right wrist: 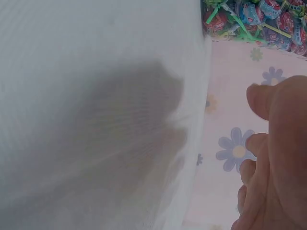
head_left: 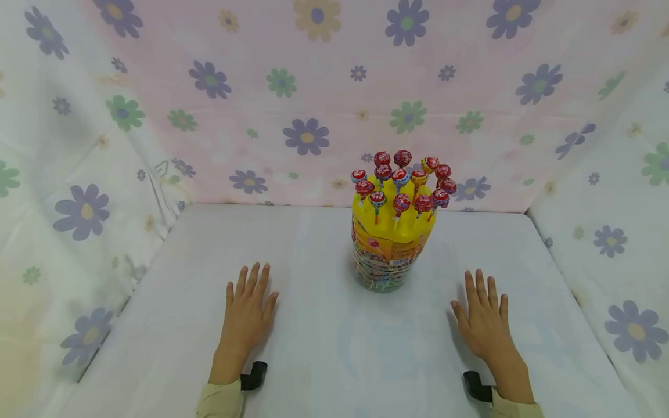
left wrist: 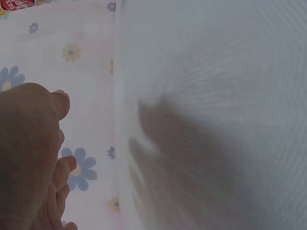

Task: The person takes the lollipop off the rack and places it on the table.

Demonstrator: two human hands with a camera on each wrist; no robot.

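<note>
A tub of lollipops (head_left: 393, 249) stands upright on the white table, right of centre, with a yellow lid and a clear lower body packed with wrapped candy. Several lollipops (head_left: 401, 203) in red, blue and yellow wrappers stick up from the lid. My left hand (head_left: 244, 319) is to the left of the tub, palm down, fingers extended and holding nothing. To the tub's right, my right hand (head_left: 483, 325) is likewise palm down with straight fingers, apart from the tub. In the right wrist view, wrapped lollipops (right wrist: 268, 19) show through the tub's side beyond the thumb.
The white table (head_left: 313, 348) reaches back to a pink flowered cloth (head_left: 334, 104). White flowered cloths hang at the left (head_left: 68, 174) and right (head_left: 617, 203) sides. A black wrist piece (head_left: 254, 376) sits at the left cuff and another black piece (head_left: 477, 386) at the right cuff.
</note>
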